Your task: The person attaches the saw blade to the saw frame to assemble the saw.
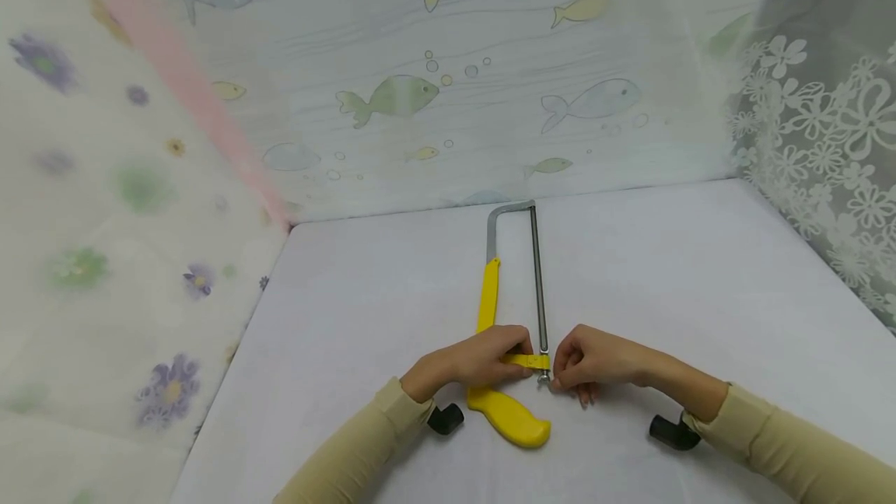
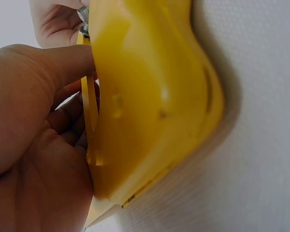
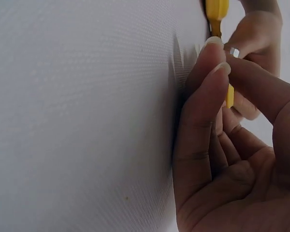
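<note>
A hacksaw (image 1: 488,294) with a yellow handle (image 1: 514,420) and a grey metal bow lies on the white-covered table, its far end toward the back. Its blade side (image 1: 538,278) runs along the right, ending near me in a yellow bracket and a small metal wing nut (image 1: 544,381). My left hand (image 1: 490,356) reaches across the frame and holds the bracket between thumb and fingers. From the right, my right hand (image 1: 595,360) has its curled fingertips and thumb at the wing nut. In the left wrist view, the handle (image 2: 150,96) covers part of the left fingers.
White cloth covers the tabletop (image 1: 371,278). Behind it hangs a fish-patterned curtain (image 1: 490,99), with a flower-patterned curtain (image 1: 91,255) on the left and a lace-like one (image 1: 826,123) on the right. Black wrist mounts (image 1: 446,418) sit below both sleeves.
</note>
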Tool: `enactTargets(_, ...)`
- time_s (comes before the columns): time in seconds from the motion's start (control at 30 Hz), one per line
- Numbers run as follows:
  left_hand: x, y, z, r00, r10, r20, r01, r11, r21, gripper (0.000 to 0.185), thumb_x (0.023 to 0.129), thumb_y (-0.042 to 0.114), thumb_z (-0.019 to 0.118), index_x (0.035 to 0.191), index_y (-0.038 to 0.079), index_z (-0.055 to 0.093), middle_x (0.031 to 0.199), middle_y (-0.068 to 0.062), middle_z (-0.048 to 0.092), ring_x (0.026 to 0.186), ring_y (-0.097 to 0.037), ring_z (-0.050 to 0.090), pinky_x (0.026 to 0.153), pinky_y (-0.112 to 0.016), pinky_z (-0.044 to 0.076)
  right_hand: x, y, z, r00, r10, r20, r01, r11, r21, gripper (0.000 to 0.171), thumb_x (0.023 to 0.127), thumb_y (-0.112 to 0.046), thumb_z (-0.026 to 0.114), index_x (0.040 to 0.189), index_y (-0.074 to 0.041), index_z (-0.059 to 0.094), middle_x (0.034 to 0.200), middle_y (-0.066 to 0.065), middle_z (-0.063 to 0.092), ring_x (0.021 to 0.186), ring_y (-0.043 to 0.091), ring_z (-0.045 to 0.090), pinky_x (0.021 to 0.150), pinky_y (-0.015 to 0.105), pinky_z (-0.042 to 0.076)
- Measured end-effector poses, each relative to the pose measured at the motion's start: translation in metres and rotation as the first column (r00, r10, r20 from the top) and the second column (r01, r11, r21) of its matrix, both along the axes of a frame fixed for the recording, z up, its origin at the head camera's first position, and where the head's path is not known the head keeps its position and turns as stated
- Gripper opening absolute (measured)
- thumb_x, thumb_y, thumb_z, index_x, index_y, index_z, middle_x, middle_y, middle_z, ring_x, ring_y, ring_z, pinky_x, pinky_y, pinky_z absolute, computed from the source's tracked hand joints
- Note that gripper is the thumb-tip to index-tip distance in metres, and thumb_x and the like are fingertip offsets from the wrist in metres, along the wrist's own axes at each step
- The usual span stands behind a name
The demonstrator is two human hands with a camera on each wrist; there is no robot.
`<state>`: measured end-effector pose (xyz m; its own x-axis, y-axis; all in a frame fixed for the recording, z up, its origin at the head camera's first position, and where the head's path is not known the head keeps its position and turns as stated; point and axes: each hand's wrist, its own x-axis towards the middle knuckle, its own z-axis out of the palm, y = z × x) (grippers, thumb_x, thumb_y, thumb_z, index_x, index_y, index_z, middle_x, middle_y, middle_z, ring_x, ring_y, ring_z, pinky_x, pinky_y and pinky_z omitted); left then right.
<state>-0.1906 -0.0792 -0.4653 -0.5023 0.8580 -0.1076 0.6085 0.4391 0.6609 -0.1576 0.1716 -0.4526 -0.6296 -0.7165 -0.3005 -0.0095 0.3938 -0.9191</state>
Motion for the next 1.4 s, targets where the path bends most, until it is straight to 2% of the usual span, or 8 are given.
enactTargets(0.23,-0.0003,0.0006,0.0002,1.0,-0.01,0.001,0.01,1.0,0.007,0.011,0.101,0.018,0.067,0.103,0.014,0.057,0.094,0.007,0.057,0.084,-0.005,0.049,0.077,-0.015,0.043,0.0028,-0.0032,0.0006,0.996,0.021,0.091,-0.018,0.999,-0.034,0.017,0.093,-0.014,0.075,0.086,0.002,0.075,0.068,0.009,0.068,0.051,0.012,0.061,0.05,0.021,0.051)
enactTargets(0.37,-0.0002,0.0006,-0.0001,1.0,-0.011,0.002,0.011,1.0,0.006,0.011,0.101,0.017,0.067,0.103,0.014,0.057,0.094,0.007,0.057,0.084,-0.005,0.05,0.078,-0.015,0.043,0.004,-0.0048,-0.0002,0.992,0.026,0.124,-0.022,0.999,-0.032,0.025,0.096,-0.02,0.073,0.086,0.002,0.075,0.071,0.012,0.071,0.053,0.012,0.063,0.051,0.021,0.051)
enactTargets(0.57,0.0013,0.0003,0.0003,1.0,-0.007,0.005,0.007,1.0,0.003,0.01,0.101,0.017,0.067,0.102,0.013,0.057,0.094,0.007,0.057,0.084,-0.004,0.05,0.078,-0.015,0.044,0.006,-0.0073,0.0004,0.988,-0.028,0.153,0.026,1.0,0.012,0.034,0.098,-0.03,0.071,0.086,0.002,0.075,0.074,0.013,0.072,0.054,0.013,0.063,0.051,0.023,0.05)
enactTargets(0.77,0.0021,0.001,0.0018,1.0,-0.002,0.013,0.002,1.0,-0.001,0.01,0.101,0.016,0.067,0.102,0.013,0.057,0.093,0.007,0.057,0.084,-0.005,0.05,0.078,-0.015,0.044,0.0069,-0.0092,0.0008,0.987,-0.057,0.153,0.053,0.998,0.029,0.036,0.098,-0.032,0.07,0.084,0.002,0.075,0.073,0.012,0.072,0.052,0.012,0.062,0.049,0.022,0.049)
enactTargets(1.07,0.0013,0.0014,0.0014,1.0,-0.005,0.002,0.005,1.0,-0.002,0.011,0.101,0.017,0.067,0.102,0.013,0.057,0.093,0.007,0.057,0.083,-0.004,0.049,0.077,-0.015,0.043,0.0066,-0.0101,0.0034,0.985,-0.069,0.161,0.064,0.997,0.034,0.03,0.098,-0.024,0.07,0.085,0.003,0.074,0.07,0.009,0.07,0.051,0.011,0.062,0.05,0.021,0.05)
enactTargets(1.4,0.0013,0.0014,0.0015,1.0,0.008,-0.004,-0.008,1.0,-0.026,0.012,0.101,0.018,0.068,0.103,0.014,0.057,0.094,0.007,0.057,0.084,-0.005,0.05,0.078,-0.015,0.043,0.0071,-0.0015,0.0042,0.99,-0.057,0.129,0.055,0.998,0.022,0.023,0.096,-0.018,0.07,0.087,0.004,0.073,0.071,0.01,0.069,0.053,0.012,0.062,0.051,0.022,0.05)
